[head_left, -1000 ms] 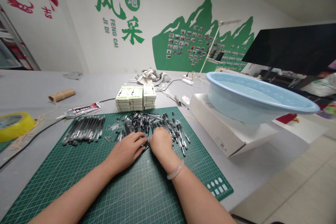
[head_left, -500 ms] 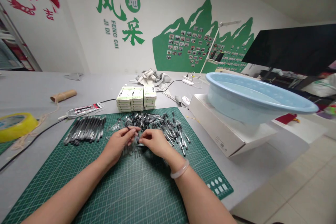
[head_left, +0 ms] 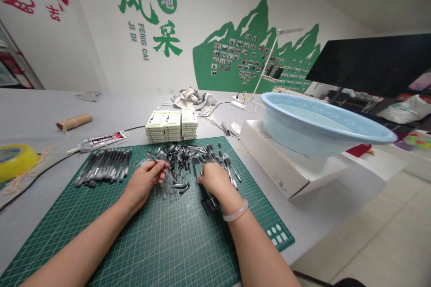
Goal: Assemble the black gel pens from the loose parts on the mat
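Note:
My left hand is closed in a pinch on a thin dark stick-like pen part that points up and left. Curled downward over the right side of the pen pile, my right hand has its fingertips mostly hidden. Blurred black pen parts show below its palm, apparently held in it. Between the hands lie loose black pen caps and clear pieces. Behind them is a heap of black and clear pen parts, with loose pens to its right.
A row of pens lies left on the green cutting mat. Stacked small boxes stand behind the heap. A blue basin rests on a white box at right. Yellow tape and a bamboo piece are left.
From reaching into the heap, both hands came together, then parted. My left hand moved left with the thin dark part; my right hand moved right over the loose pens.

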Tool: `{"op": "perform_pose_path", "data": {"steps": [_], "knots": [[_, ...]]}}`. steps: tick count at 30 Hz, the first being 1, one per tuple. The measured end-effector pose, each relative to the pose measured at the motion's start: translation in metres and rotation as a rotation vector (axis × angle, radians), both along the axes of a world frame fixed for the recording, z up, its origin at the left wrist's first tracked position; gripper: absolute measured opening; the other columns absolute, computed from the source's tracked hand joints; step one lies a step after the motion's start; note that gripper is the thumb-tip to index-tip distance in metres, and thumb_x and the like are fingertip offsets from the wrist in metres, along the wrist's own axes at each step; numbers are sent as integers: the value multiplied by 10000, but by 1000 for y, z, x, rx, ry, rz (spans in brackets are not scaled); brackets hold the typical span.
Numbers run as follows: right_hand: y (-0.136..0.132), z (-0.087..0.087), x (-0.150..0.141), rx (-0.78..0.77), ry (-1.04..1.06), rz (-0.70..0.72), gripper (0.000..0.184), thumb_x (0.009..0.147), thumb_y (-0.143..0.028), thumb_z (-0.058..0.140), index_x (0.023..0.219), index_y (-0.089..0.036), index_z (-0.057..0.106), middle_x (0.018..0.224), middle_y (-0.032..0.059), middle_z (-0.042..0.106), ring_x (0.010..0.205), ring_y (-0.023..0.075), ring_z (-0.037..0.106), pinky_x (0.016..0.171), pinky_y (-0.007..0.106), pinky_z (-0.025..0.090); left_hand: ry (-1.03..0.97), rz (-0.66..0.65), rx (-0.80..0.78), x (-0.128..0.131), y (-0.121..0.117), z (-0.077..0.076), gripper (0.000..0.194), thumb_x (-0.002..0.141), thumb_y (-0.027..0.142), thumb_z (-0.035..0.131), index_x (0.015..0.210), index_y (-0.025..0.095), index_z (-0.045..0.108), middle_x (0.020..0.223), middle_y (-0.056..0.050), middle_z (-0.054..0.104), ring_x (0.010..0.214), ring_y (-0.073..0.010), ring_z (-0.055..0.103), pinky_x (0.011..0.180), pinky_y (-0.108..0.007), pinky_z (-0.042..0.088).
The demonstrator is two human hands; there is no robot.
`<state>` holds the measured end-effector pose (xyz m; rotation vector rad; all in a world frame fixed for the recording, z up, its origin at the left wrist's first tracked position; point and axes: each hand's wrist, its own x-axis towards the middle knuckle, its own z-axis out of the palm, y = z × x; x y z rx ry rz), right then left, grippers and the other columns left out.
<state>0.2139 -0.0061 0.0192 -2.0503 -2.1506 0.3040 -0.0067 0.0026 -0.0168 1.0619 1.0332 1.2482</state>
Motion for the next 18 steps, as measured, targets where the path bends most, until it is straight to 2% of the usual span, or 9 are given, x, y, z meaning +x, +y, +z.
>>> {"op": "perform_pose_path", "data": {"steps": [2, 5, 10, 15, 18], "knots": [[-6, 1, -8, 30, -65, 10, 172, 748, -201, 634, 868, -124, 731, 902, 182, 722, 851, 287, 689, 669, 309, 477, 7, -2, 0, 0, 0, 1, 328, 729, 429, 708, 844, 123, 678, 678, -11, 572, 580, -90, 493, 525, -192, 403], [-11, 3, -15, 45, -122, 30, 215, 768, -80, 538, 860, -100, 732, 882, 202, 720, 844, 285, 699, 672, 307, 489, 16, -3, -3, 0, 0, 1, 325, 728, 434, 706, 835, 128, 682, 684, -12, 576, 584, -91, 500, 524, -190, 404], [-13, 1, -18, 28, -117, 26, 244, 754, -52, 519, 874, -98, 726, 899, 208, 716, 858, 285, 696, 675, 307, 484, 10, -5, 3, 1, 0, 1, 313, 738, 425, 702, 839, 130, 682, 678, -7, 578, 580, -83, 505, 517, -178, 406], [-7, -2, -20, 94, 116, -16, 133, 741, -176, 577, 793, -145, 696, 839, 140, 715, 794, 239, 672, 656, 287, 446, -46, 8, -11, 1, -3, 7, 306, 740, 409, 709, 845, 124, 679, 669, -7, 592, 588, -85, 537, 539, -178, 459], [-4, -5, -25, 137, 402, 83, 93, 725, -192, 590, 785, -177, 660, 775, 51, 697, 712, 164, 627, 639, 246, 426, -134, 36, -35, -1, -5, 15, 288, 743, 387, 714, 872, 133, 668, 765, -26, 648, 627, -91, 594, 575, -187, 505]]}}
